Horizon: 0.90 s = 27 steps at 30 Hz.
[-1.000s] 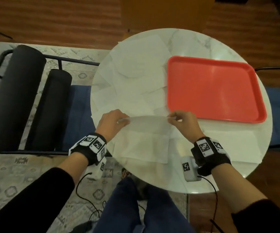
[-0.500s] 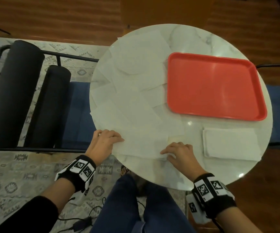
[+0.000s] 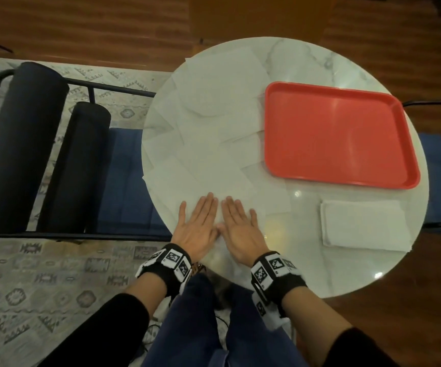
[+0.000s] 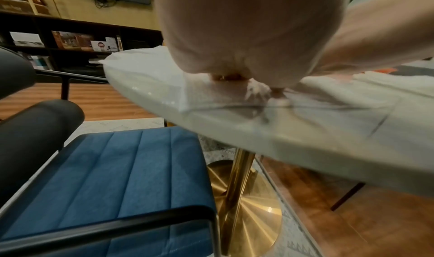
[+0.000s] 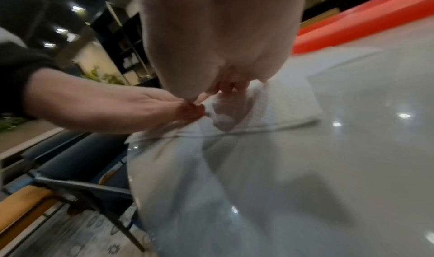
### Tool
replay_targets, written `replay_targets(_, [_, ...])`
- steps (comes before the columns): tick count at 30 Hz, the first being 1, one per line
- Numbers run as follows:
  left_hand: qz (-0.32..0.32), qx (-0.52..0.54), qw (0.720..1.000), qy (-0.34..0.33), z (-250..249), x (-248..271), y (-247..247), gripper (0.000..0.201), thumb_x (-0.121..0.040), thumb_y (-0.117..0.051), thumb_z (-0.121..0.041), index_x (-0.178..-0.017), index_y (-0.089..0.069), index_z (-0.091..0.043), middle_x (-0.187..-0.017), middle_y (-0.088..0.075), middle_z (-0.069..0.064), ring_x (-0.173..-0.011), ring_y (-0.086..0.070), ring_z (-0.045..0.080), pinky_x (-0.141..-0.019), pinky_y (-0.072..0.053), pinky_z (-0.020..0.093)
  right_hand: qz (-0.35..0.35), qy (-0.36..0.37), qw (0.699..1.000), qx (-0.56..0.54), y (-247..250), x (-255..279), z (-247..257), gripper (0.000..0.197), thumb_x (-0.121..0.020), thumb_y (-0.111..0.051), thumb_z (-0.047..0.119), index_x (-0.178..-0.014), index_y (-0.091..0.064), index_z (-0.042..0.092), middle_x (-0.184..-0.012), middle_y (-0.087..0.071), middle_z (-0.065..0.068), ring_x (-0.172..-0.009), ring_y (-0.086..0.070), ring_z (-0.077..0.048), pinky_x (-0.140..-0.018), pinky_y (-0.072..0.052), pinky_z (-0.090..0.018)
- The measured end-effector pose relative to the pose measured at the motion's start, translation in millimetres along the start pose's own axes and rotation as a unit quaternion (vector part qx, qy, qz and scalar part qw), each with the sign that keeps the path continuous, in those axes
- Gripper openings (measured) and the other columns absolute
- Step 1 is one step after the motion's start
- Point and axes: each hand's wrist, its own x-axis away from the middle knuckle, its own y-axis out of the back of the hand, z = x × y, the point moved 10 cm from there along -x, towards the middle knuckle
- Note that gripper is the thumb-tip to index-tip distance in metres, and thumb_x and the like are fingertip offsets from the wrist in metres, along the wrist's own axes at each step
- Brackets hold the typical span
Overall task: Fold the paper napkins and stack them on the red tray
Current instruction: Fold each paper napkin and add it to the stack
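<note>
Head view shows me the tray bare; both hands, left and right, press flat on a napkin. Left wrist alone shows the table's gold base.

— Where do your hands lie?

— My left hand and right hand rest flat, side by side, thumbs touching, on a napkin at the near rim of the table.

— And around your fingers?

— Loose napkins spread beyond my fingertips and off to their left. The tray sits beyond and right of them. A folded napkin lies well right of my right hand, nearer me than the tray.
</note>
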Motion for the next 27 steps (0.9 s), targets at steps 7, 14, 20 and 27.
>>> replay_targets(7, [0.006, 0.021, 1.0, 0.01, 10.0, 3.2, -6.7, 0.067, -0.096, -0.007, -0.052, -0.147, -0.026, -0.012, -0.153, -0.029, 0.004, -0.138, -0.035, 0.017, -0.106, -0.023, 0.058, -0.019, -0.094, 0.995, 0.024, 8.6, 33.6, -76.9, 0.056, -0.101, -0.012, 0.041, -0.148, 0.016, 0.024, -0.149, 0.027, 0.012, -0.14, 0.02, -0.005, -0.114, 0.014, -0.044])
replay_targets(14, [0.018, 0.016, 1.0, 0.013, 9.0, 2.5, -7.4, 0.068, -0.096, -0.003, -0.053, -0.148, -0.02, -0.012, -0.155, -0.024, 0.004, -0.14, -0.031, 0.018, -0.107, -0.019, 0.059, -0.053, -0.138, 0.989, 0.031, 18.9, 46.4, -92.3, 0.069, -0.085, 0.013, 0.052, -0.147, 0.016, 0.02, -0.153, 0.024, 0.007, -0.139, 0.023, -0.007, -0.112, 0.017, -0.047])
replay_targets(20, [0.036, -0.002, 0.999, 0.027, 9.4, 3.9, -10.0, 0.068, -0.096, -0.008, -0.055, -0.146, -0.027, -0.012, -0.153, -0.031, 0.004, -0.137, -0.036, 0.017, -0.108, -0.014, 0.059, -0.019, -0.03, 0.999, 0.033, 8.9, 14.8, -13.7, 0.064, -0.095, -0.003, 0.049, -0.149, 0.012, 0.019, -0.148, 0.027, 0.007, -0.143, 0.021, -0.011, -0.112, 0.017, -0.046])
replay_targets(27, [-0.091, -0.058, 0.994, 0.025, 17.1, -3.1, 36.7, 0.047, -0.092, -0.033, -0.04, -0.126, -0.057, -0.018, -0.119, -0.062, 0.001, -0.097, -0.062, 0.021, -0.088, -0.031, 0.044, -0.006, -0.007, 0.999, 0.031, -1.2, 15.3, -25.4, 0.055, -0.102, -0.015, 0.038, -0.149, 0.012, 0.027, -0.151, 0.025, 0.013, -0.145, 0.014, -0.009, -0.116, 0.01, -0.049])
